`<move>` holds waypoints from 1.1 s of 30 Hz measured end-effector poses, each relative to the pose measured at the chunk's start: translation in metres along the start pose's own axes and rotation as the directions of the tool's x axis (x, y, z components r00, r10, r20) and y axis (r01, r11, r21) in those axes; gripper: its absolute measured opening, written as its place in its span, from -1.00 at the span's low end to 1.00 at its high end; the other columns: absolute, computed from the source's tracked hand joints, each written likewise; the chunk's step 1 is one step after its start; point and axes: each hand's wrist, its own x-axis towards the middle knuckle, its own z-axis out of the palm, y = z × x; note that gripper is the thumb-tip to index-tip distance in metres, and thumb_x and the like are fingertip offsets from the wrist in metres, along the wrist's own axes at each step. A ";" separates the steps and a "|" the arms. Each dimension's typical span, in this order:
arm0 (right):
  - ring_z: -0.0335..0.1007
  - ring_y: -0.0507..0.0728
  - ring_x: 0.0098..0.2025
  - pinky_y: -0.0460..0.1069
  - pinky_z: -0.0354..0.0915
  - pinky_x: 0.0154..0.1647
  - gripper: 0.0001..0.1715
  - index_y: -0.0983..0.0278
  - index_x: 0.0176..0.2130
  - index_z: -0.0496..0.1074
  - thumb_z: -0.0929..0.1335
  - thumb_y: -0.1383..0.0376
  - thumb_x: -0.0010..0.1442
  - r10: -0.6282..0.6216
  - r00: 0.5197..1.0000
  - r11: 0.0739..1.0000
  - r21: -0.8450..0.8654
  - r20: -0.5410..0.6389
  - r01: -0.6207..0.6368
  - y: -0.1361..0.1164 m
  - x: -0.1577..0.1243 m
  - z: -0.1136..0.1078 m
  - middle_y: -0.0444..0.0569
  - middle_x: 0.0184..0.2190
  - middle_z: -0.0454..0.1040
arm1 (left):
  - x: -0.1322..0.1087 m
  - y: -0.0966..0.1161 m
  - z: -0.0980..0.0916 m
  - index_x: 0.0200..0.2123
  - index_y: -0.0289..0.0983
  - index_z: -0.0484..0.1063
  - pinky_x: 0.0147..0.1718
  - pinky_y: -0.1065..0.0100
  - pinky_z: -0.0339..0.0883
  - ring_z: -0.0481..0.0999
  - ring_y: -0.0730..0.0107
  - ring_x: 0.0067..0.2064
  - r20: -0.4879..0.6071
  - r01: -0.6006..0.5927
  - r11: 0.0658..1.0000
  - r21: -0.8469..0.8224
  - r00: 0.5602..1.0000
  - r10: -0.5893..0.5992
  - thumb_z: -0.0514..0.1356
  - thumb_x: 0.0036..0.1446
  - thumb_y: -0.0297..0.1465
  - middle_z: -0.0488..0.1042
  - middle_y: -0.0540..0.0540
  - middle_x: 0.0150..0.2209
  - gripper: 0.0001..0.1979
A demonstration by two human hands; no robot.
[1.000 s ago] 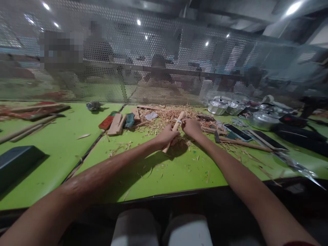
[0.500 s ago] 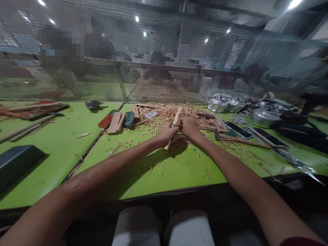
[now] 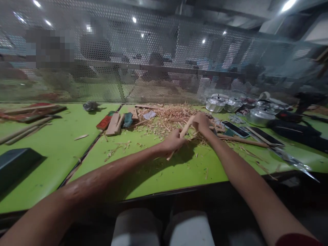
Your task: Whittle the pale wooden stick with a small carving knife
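Observation:
My left hand (image 3: 172, 141) grips the lower part of a pale wooden stick (image 3: 186, 127) that slants up and to the right above the green table (image 3: 159, 177). My right hand (image 3: 202, 123) is closed at the stick's upper end. The small knife seen in it earlier is hidden by its fingers now. Both hands hover over a heap of wood shavings (image 3: 164, 118). My forearms reach in from the lower corners.
Wooden blocks (image 3: 115, 123) and a red block (image 3: 103, 122) lie left of the shavings. Two phones (image 3: 232, 129) (image 3: 263, 136), long sticks (image 3: 243, 140) and metal pots (image 3: 257, 117) are at the right. A dark box (image 3: 15, 164) sits at the left. A perforated screen (image 3: 153, 68) backs the table.
My right hand has slid up and to the right along the stick to its far end. The stick has tilted further to the right, and my left hand has dropped slightly towards me.

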 end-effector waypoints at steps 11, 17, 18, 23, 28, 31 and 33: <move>0.51 0.23 -0.23 0.02 0.35 -0.21 -0.56 0.23 -0.19 0.70 0.23 0.26 0.30 -0.281 0.960 0.955 0.103 0.011 0.279 -0.031 -0.022 -0.003 0.08 -0.32 0.66 | 0.010 0.016 -0.014 -0.36 -0.22 0.24 -0.66 0.47 0.07 0.17 0.56 -0.66 -0.244 0.106 0.955 -0.278 0.953 -0.177 0.19 0.10 -0.58 0.21 0.14 -0.63 -0.82; 0.54 0.23 -0.08 -0.02 0.30 -0.10 -0.60 0.24 -0.02 0.67 0.32 0.30 0.27 -0.436 0.894 0.899 0.004 0.105 0.438 -0.048 -0.038 -0.002 0.13 -0.10 0.67 | 0.009 0.020 -0.022 -0.28 -0.21 0.20 -0.66 0.51 0.02 0.17 0.59 -0.62 -0.139 -0.003 0.932 -0.362 0.989 -0.051 0.17 -0.05 -0.64 0.22 0.14 -0.55 -0.70; 0.54 0.25 -0.08 -0.01 0.30 -0.10 -0.61 0.26 -0.01 0.67 0.32 0.29 0.29 -0.430 0.897 0.901 -0.018 0.105 0.434 -0.048 -0.039 -0.002 0.16 -0.09 0.66 | 0.008 0.021 -0.023 -0.26 -0.20 0.18 -0.66 0.52 0.02 0.19 0.59 -0.62 -0.100 0.001 0.930 -0.367 0.994 -0.040 0.17 -0.07 -0.64 0.24 0.14 -0.53 -0.66; 0.56 0.27 -0.04 0.00 0.31 -0.08 -0.58 0.33 0.05 0.63 0.27 0.29 0.37 -0.349 0.933 0.924 -0.135 0.083 0.357 -0.049 -0.043 -0.008 0.23 -0.05 0.65 | 0.009 0.020 -0.029 -0.19 -0.18 0.13 -0.66 0.54 -0.02 0.18 0.61 -0.64 0.031 0.059 0.937 -0.345 0.998 -0.051 0.20 -0.03 -0.62 0.22 0.16 -0.52 -0.61; 0.57 0.29 -0.01 0.03 0.36 -0.05 -0.55 0.30 0.05 0.63 0.23 0.39 0.36 -0.279 0.957 0.931 -0.223 0.077 0.289 -0.049 -0.043 -0.010 0.24 -0.08 0.65 | 0.012 0.015 -0.031 -0.28 -0.19 0.15 -0.69 0.53 -0.05 0.10 0.60 -0.67 0.017 0.055 0.980 -0.190 0.998 -0.053 0.14 0.12 -0.61 0.13 0.19 -0.61 -0.75; 0.57 0.30 0.00 0.03 0.37 -0.04 -0.56 0.31 0.03 0.63 0.22 0.39 0.37 -0.257 0.964 0.937 -0.229 0.064 0.265 -0.049 -0.043 -0.009 0.27 -0.08 0.65 | 0.015 0.013 -0.030 -0.25 -0.20 0.17 -0.69 0.54 -0.05 0.10 0.60 -0.67 -0.031 0.023 0.987 -0.160 0.999 -0.028 0.11 0.16 -0.63 0.11 0.21 -0.61 -0.77; 0.57 0.30 0.01 0.03 0.36 -0.01 -0.56 0.34 0.05 0.61 0.22 0.39 0.39 -0.240 0.969 0.944 -0.219 0.058 0.246 -0.050 -0.043 -0.009 0.30 -0.06 0.63 | 0.017 0.012 -0.029 -0.21 -0.20 0.17 -0.68 0.55 -0.03 0.12 0.60 -0.67 -0.047 -0.004 0.988 -0.157 0.999 -0.004 0.10 0.15 -0.64 0.11 0.22 -0.59 -0.75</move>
